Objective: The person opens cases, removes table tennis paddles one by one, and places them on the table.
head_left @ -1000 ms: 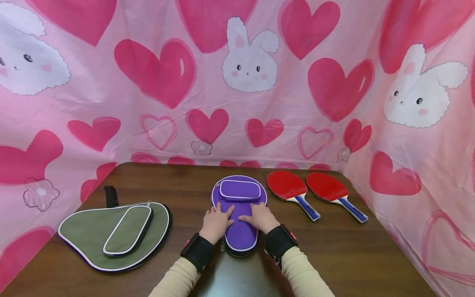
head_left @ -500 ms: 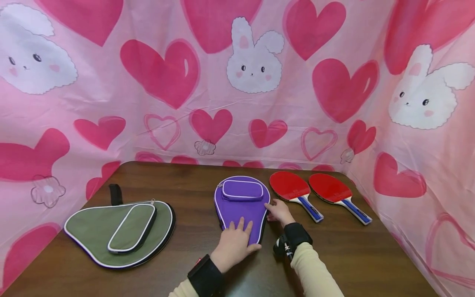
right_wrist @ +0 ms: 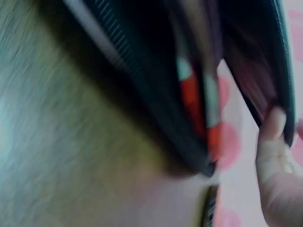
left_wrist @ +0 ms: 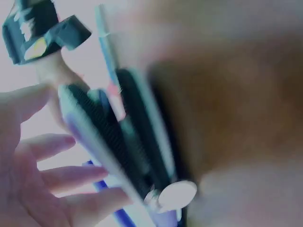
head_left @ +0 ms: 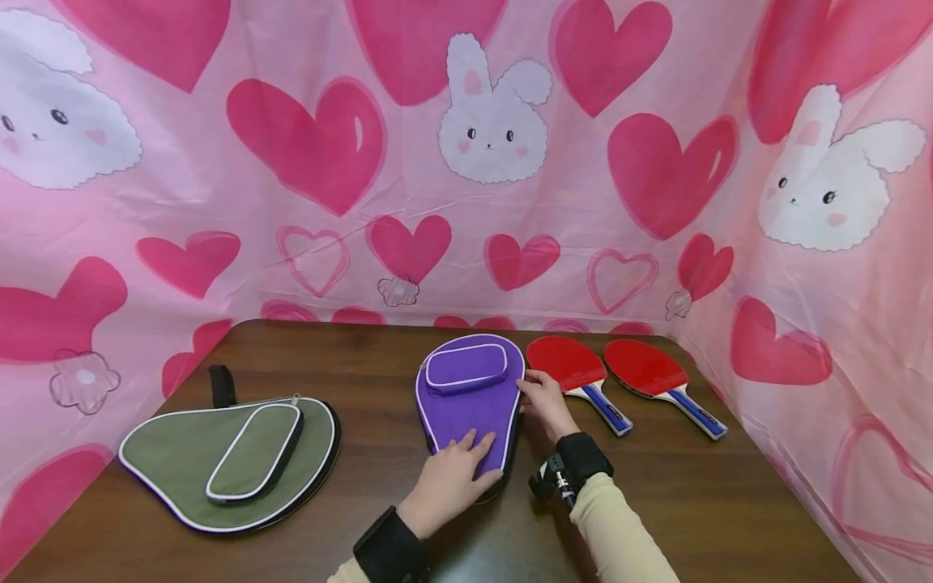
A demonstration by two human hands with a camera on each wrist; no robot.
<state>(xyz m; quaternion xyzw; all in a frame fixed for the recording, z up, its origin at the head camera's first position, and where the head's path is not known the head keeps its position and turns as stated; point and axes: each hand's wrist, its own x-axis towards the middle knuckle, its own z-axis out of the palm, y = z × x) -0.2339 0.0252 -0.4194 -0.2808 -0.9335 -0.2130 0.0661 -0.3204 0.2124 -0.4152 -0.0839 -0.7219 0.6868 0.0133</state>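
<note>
A purple table tennis bat case (head_left: pixel 466 409) with white piping and a small front pocket lies at the middle of the table. My left hand (head_left: pixel 448 487) rests on its narrow lower part, fingers extended. At its right edge my right hand (head_left: pixel 547 405) pinches the upper cover between thumb and fingers. The right wrist view shows the thumb (right_wrist: pixel 273 126) on the rim of a lifted flap, with the dark zip edge (right_wrist: pixel 142 90) apart from it. Between the layers something red and white shows, too blurred to name. A zip pull (left_wrist: pixel 177 196) hangs in the left wrist view.
To the right lie two red table tennis bats (head_left: pixel 564 363) (head_left: pixel 645 368) with blue handles. A green bat case (head_left: pixel 171 453) with a pocket and black strap lies at the left. Pink heart-print cloth (head_left: pixel 408 186) stands behind the brown table (head_left: pixel 379 364).
Both hands were on the case's front. The right hand has moved to its right edge and raised that side; the left has slid down to the narrow end. The case now tilts slightly.
</note>
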